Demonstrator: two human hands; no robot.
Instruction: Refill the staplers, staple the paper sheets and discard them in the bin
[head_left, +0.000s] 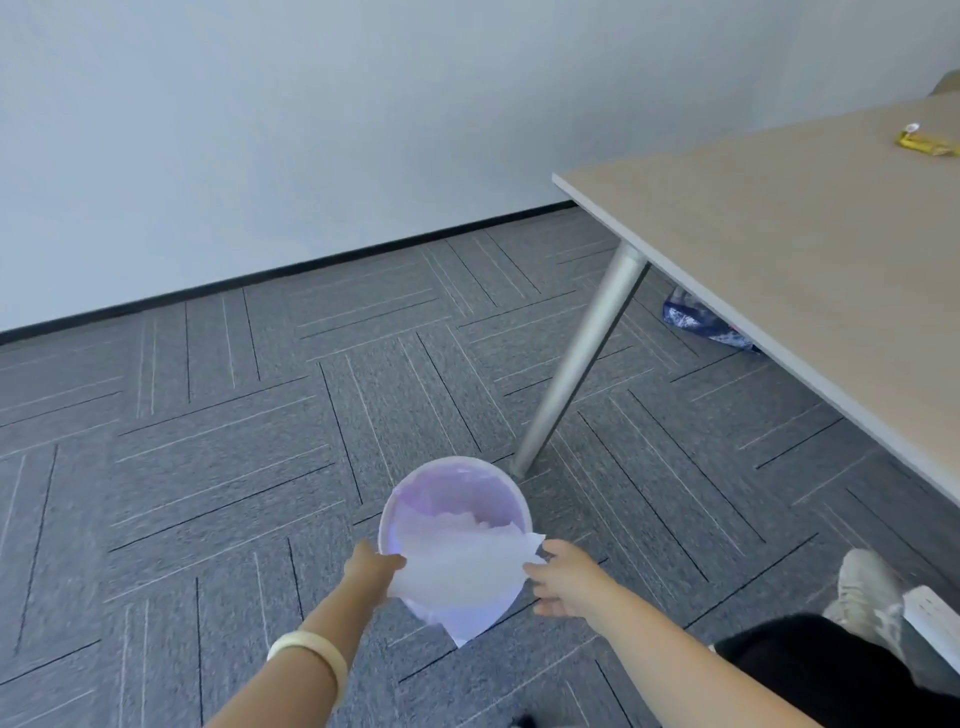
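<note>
Over the near rim of the bin (457, 459), the left hand (371, 565) pinches the left edge of the paper sheets (457, 569), thumb on top. The right hand (565, 578) sits at their right corner, fingers spread; whether it grips, I cannot tell. The sheets droop across the bin's mouth, one corner hanging outside. They look light, limp and easily creased, so opposite edges seem the best hold. The bin stands on carpet (208, 415) by a table leg (582, 353)
</note>
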